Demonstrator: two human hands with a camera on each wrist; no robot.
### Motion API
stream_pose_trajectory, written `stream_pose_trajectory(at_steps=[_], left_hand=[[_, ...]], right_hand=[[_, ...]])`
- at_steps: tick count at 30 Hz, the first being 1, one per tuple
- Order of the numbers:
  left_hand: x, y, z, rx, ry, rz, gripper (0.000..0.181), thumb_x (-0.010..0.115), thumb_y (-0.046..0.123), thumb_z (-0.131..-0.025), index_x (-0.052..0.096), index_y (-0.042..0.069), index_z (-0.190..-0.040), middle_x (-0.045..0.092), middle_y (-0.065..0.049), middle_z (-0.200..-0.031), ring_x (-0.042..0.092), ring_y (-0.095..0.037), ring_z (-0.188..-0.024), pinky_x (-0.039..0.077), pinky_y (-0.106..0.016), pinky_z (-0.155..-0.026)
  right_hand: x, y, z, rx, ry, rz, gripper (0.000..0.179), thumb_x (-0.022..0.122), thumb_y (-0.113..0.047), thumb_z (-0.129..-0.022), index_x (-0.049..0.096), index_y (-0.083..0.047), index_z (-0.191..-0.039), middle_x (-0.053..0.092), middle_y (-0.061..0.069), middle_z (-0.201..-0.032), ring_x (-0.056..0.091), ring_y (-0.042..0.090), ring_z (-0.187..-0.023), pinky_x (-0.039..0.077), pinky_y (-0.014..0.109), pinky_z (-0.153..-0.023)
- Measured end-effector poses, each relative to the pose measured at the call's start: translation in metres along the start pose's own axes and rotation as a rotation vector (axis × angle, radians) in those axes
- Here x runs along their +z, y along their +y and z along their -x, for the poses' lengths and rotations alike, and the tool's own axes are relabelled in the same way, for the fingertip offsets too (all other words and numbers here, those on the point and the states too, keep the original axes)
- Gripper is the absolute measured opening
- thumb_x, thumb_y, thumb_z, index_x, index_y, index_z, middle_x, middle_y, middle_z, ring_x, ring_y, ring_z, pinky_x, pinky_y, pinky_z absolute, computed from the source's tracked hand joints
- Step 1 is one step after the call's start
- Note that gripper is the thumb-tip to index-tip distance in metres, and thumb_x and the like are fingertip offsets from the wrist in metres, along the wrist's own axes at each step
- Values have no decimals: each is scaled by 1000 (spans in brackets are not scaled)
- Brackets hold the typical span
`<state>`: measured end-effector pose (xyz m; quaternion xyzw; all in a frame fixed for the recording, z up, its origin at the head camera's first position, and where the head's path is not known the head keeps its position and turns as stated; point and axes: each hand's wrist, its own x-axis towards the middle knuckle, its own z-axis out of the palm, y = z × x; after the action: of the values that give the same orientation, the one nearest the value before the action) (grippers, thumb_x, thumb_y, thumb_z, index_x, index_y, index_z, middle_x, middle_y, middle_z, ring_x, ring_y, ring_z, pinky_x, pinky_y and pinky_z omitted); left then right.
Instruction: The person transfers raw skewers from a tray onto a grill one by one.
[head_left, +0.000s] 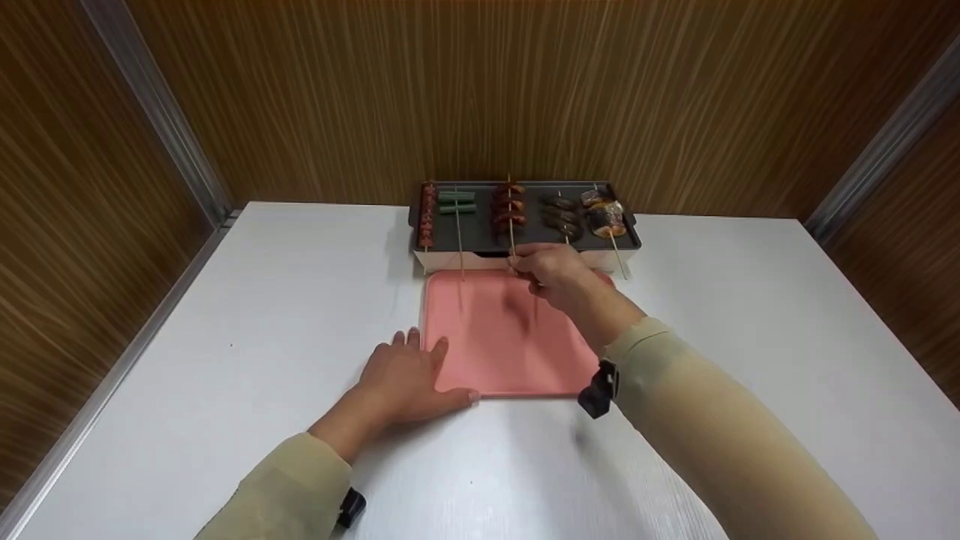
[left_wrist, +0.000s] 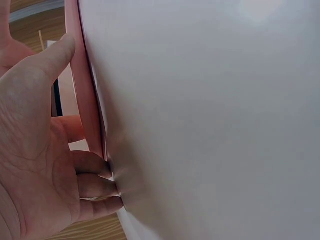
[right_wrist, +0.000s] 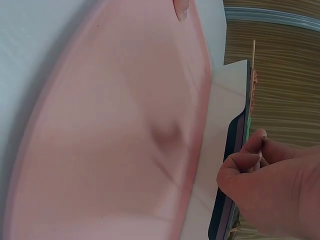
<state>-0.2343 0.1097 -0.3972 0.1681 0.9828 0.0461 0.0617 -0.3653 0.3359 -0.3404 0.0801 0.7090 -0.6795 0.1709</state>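
Note:
My right hand (head_left: 553, 268) pinches the stick end of the middle skewer (head_left: 509, 206), which carries dark red pieces and lies over the grill plate (head_left: 480, 232). In the right wrist view, thumb and fingers of that hand (right_wrist: 265, 170) meet at the grill's near side. My left hand (head_left: 401, 375) rests at the lower left corner of a pink tray (head_left: 517, 345), its thumb along the near edge. The left wrist view has the left fingers (left_wrist: 95, 185) against the table, beside the tray's rim (left_wrist: 86, 95).
On the grill also lie a red sausage-like skewer (head_left: 427, 217), a green skewer (head_left: 457, 202), a dark skewer (head_left: 561, 216) and a skewer with black-wrapped pieces (head_left: 606, 217). Their sticks overhang the front. Wood-patterned walls (head_left: 450, 90) enclose the white table (head_left: 300, 300).

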Motion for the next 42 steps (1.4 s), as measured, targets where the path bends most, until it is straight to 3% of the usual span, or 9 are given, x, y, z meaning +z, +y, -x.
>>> stream_pose_trajectory(at_steps=[11,20,25,29,33,36,42], left_hand=[[1,3,-4,-3,-20,4,103,49,83,-92,47,4,-160,46,-41,-151,46,-59,-138,45,-64,-107],[1,4,-8,11,-16,-2,103,49,83,-92,48,4,-159,47,-41,-151,48,-59,-137,46,-64,-104],[2,2,-9,22,-10,8,102,51,82,-93,49,3,-158,47,-42,-150,48,-60,-137,46,-65,-104],[2,-1,-9,30,-5,12,101,52,80,-93,50,3,-157,48,-42,-149,48,-60,-137,46,-65,-105],[1,-6,-10,32,-7,17,101,52,80,-93,49,3,-158,47,-42,-149,48,-60,-137,45,-65,-106],[-2,-10,-12,27,-5,31,101,51,80,-93,48,3,-159,46,-42,-151,46,-59,-139,44,-65,-108],[-6,-25,-10,11,45,118,101,50,77,-96,41,1,-162,43,-38,-156,41,-56,-145,39,-65,-114]], right_hand=[[-3,4,-2,21,5,4,38,61,-4,-107,62,2,-145,70,-1,-92,66,16,-94,36,27,-69],[-8,8,-2,41,40,21,39,61,-8,-108,61,1,-146,70,2,-98,66,16,-95,40,29,-74],[-8,11,3,46,34,20,41,60,-9,-109,58,1,-148,72,14,-119,67,17,-100,46,31,-84],[-7,12,14,35,23,46,45,62,-13,-107,56,0,-150,64,20,-143,68,23,-117,50,37,-102],[-10,14,29,-30,8,136,50,62,-18,-108,53,0,-153,58,21,-152,61,31,-135,45,47,-114],[-17,16,42,-118,27,265,50,61,-25,-109,55,-1,-152,60,20,-149,62,34,-134,47,48,-113],[-40,24,61,-372,99,558,50,59,-31,-110,59,0,-150,60,20,-148,60,36,-134,48,51,-110]])
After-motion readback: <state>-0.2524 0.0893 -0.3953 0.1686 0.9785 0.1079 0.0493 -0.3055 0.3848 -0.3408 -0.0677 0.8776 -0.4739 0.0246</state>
